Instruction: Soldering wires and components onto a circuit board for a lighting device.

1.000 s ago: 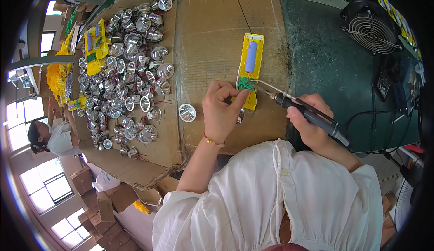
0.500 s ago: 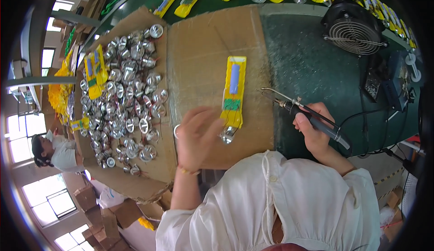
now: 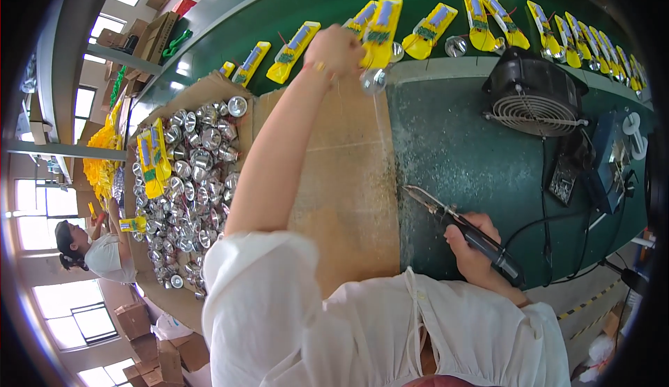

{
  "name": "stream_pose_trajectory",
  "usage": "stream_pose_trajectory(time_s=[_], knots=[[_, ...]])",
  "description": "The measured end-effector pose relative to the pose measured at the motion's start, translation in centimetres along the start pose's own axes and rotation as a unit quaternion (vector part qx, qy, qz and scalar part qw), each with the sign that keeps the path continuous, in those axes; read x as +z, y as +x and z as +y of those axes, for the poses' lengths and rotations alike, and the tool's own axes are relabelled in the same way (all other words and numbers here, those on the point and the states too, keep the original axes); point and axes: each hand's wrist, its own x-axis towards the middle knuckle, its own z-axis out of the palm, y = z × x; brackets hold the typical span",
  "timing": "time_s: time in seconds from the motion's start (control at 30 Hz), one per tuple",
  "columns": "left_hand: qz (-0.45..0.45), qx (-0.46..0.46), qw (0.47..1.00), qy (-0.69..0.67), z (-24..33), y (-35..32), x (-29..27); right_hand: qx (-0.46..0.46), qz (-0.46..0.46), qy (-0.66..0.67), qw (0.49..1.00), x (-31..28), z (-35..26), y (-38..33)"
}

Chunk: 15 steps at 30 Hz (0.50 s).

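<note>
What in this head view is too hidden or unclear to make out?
- Left hand: its fingers, seen from behind, cover where they grip the yellow torch-shaped housing.
- Right hand: the black soldering iron has a thin, small tip; contact with the cardboard sheet is unclear.
- Pile of shiny silver reflector cups: too small to count.

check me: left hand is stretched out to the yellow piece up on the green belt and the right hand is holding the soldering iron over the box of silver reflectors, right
Not quite. In the head view the right hand holds the soldering iron over the green mat, not the box of silver reflectors. The left hand does reach the yellow piece on the belt.
</note>
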Motion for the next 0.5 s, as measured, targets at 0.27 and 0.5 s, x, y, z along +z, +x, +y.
stream_pose_trajectory(time_s=[0.27, 0.5], knots=[[0.165, 0.019, 0.986, 0.032, -3.8, 8.5, 1.2, 0.026, 0.027, 0.032, 0.999, -0.5, 1.5, 0.4], [0.08, 0.002, 0.995, 0.057, -5.7, 1.0, 1.2, 0.049, 0.047, 0.084, 0.994, 0.2, 1.2, 0.4]])
